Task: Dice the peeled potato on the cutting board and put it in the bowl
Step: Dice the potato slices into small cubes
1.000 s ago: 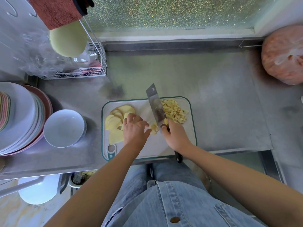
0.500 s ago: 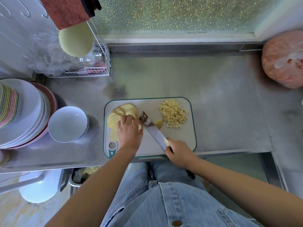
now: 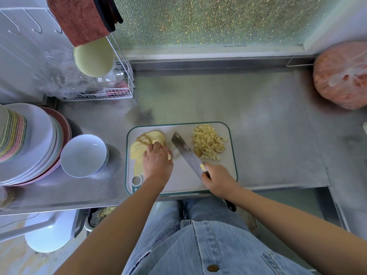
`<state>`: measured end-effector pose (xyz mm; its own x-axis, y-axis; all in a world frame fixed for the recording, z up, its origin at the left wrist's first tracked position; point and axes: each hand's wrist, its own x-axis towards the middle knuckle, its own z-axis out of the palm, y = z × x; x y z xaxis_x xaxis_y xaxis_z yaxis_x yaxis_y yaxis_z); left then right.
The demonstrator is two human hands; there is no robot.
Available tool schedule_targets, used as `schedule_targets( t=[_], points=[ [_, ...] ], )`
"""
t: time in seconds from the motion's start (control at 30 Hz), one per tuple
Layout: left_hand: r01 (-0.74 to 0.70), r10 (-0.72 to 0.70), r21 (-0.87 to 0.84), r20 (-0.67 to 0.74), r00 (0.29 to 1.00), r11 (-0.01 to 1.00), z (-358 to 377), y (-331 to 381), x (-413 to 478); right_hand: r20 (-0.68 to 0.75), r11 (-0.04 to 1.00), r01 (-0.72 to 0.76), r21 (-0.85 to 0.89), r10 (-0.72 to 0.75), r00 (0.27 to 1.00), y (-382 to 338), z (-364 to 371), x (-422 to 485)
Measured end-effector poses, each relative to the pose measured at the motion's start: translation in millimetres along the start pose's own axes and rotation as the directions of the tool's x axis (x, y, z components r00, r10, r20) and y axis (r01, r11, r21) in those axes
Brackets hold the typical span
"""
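A white cutting board (image 3: pixel 178 181) with a teal rim lies at the counter's front edge. Fanned potato slices (image 3: pixel 142 144) lie on its left part, and a heap of diced potato (image 3: pixel 208 143) sits on its right part. My left hand (image 3: pixel 157 162) rests palm down on the slices, fingers curled over them. My right hand (image 3: pixel 217 178) grips the handle of a cleaver (image 3: pixel 185 151), whose blade lies slanted across the board between slices and dice. An empty white bowl (image 3: pixel 84 154) stands on the counter just left of the board.
A stack of plates (image 3: pixel 29 143) stands at the far left beside the bowl. A wire rack (image 3: pixel 111 90) with plastic bags sits at the back left. An orange bagged bundle (image 3: pixel 343 74) is at the back right. Steel counter (image 3: pixel 248 108) stretches behind the board.
The cleaver swung from upright beside the dice to lying slanted across the board. My right hand drew back toward the front edge. My left hand moved onto the slices.
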<state>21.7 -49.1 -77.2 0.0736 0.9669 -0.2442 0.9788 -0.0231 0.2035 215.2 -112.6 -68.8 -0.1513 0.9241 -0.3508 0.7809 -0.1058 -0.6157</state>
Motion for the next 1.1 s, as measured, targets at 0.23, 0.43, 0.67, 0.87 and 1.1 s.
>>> schedule_targets(
  t=[0.23,0.43,0.67,0.87,1.1],
  points=[
    [-0.041,0.033,-0.122,-0.068,0.997,0.992,-7,-6,3,-0.094,0.997,-0.075,-0.002,0.075,0.993,4,-15,13],
    [0.047,-0.104,-0.264,-0.208,0.973,0.963,-15,-29,8,-0.037,1.000,-0.003,0.003,0.003,0.999,-5,-3,21],
    [0.084,-0.114,-0.196,-0.146,0.983,0.977,-20,-57,16,-0.051,0.999,-0.030,0.027,0.031,0.998,-14,-10,34],
    [-0.042,0.034,-0.131,-0.060,0.998,0.990,-25,-51,24,-0.082,0.991,-0.131,0.012,0.131,0.988,-14,-5,43],
    [-0.185,0.183,0.080,0.041,0.982,0.979,-26,-40,42,-0.043,0.984,-0.164,0.071,0.167,0.985,-16,-7,40]
  ],
)
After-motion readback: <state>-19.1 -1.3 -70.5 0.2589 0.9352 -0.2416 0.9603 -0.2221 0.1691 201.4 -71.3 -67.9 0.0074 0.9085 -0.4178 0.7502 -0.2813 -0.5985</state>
